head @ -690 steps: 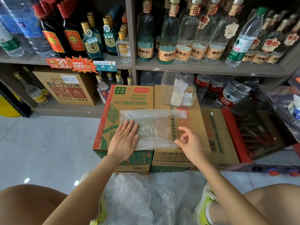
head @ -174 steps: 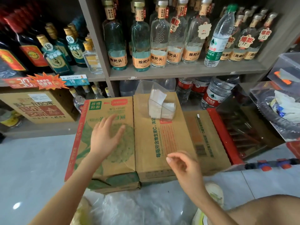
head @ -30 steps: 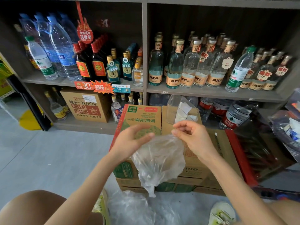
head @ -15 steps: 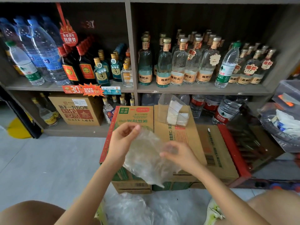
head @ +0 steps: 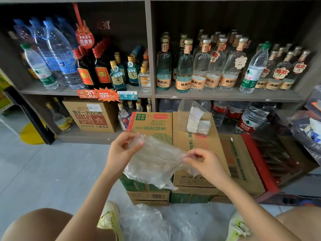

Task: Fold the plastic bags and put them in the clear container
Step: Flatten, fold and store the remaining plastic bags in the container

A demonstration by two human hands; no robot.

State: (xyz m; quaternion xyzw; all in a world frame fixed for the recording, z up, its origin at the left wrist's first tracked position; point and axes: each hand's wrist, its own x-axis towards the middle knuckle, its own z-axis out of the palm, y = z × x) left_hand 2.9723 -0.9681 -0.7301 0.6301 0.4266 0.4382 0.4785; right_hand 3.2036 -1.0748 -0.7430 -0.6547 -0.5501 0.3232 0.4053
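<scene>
A crumpled clear plastic bag (head: 156,164) hangs in the air above the front of the cardboard boxes (head: 192,145). My left hand (head: 121,152) pinches its upper left corner. My right hand (head: 206,162) pinches its right edge, and the bag is stretched between the two. The clear container (head: 184,117) stands at the back of the box top with several folded white bags inside it. A heap of loose clear bags (head: 152,223) lies on the floor between my feet.
Shelves (head: 225,94) behind the boxes carry many glass and water bottles. A brown carton (head: 92,115) sits on the low shelf at left. A red crate (head: 267,162) and a dark basket (head: 305,133) stand at right. Grey floor (head: 52,171) spreads to the left.
Both hands have pulled the bag wider apart, the right hand moving right along its edge. Earlier a bag was flattened on the box, then a fresh one was lifted.
</scene>
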